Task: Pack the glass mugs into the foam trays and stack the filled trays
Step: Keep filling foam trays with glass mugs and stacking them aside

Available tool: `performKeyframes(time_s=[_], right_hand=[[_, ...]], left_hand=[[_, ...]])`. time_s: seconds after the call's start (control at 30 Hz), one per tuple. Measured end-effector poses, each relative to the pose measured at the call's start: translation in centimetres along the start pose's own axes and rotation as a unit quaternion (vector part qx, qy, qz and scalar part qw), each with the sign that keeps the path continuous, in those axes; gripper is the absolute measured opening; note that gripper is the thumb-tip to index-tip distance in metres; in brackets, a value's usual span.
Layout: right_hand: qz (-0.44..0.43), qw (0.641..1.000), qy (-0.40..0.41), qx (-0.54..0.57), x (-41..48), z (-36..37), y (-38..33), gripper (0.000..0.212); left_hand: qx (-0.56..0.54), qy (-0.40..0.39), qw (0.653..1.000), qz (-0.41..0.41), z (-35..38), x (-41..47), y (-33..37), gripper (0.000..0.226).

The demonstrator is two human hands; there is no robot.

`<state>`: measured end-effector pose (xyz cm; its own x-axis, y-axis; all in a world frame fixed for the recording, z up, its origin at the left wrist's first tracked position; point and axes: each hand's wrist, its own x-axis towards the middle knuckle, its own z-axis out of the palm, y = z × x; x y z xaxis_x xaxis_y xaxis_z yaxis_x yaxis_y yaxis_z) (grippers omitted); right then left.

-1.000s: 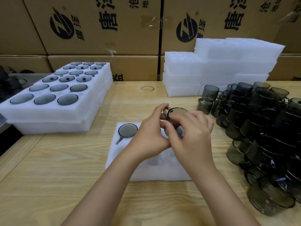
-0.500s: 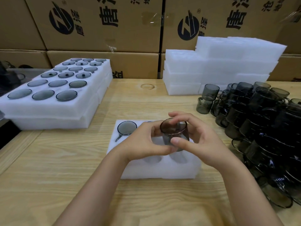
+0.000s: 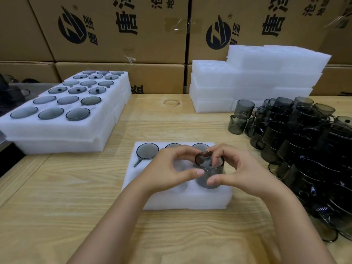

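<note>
A smoky grey glass mug (image 3: 209,171) stands upright in the front right pocket of a white foam tray (image 3: 182,201) at the table's middle. Only its lower part sits in the pocket. My left hand (image 3: 167,170) and my right hand (image 3: 242,170) both grip the mug, thumbs on its near side and fingers over the rim. Three mugs fill the tray's back row, the left one (image 3: 147,151) fully visible and the other two partly hidden by my fingers. The front middle pocket is mostly hidden under my left hand.
A stack of filled foam trays (image 3: 62,119) lies at the left. Empty foam trays (image 3: 253,79) are piled at the back right. A heap of loose grey mugs (image 3: 308,149) covers the right side. Cardboard boxes (image 3: 114,29) wall the back.
Both hands have brought the mug down from above the tray's back row into the front right pocket. The camera has tilted a little.
</note>
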<state>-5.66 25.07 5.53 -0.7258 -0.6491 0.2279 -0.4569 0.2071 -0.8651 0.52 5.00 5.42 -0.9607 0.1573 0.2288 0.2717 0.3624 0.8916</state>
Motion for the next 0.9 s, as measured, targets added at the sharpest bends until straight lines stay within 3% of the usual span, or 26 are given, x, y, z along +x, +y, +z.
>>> performKeyframes(time_s=[0.27, 0.47, 0.73, 0.83, 0.9], right_hand=[[0.011, 0.996, -0.017, -0.092, -1.2, 0.5, 0.4, 0.08], [-0.001, 0.987, -0.014, -0.16, -1.4, 0.4, -0.3, 0.058], [0.002, 0.977, -0.01, -0.213, -1.2, 0.4, -0.5, 0.055], [0.004, 0.982, -0.003, -0.19, -1.6, 0.8, -0.2, 0.073], [0.036, 0.994, -0.006, -0.103, -2.1, 1.0, 0.0, 0.095]], left_hand=[[0.06, -0.012, 0.998, 0.016, 0.0, -0.1, 0.0, 0.037], [0.075, -0.022, 0.997, 0.022, 0.1, 0.0, 0.0, 0.039], [0.088, -0.015, 0.996, 0.009, 0.3, -0.2, 0.2, 0.04], [0.079, -0.019, 0.997, 0.005, 0.1, -0.2, 0.0, 0.04], [0.074, -0.022, 0.997, 0.002, 0.0, -0.1, -0.1, 0.042]])
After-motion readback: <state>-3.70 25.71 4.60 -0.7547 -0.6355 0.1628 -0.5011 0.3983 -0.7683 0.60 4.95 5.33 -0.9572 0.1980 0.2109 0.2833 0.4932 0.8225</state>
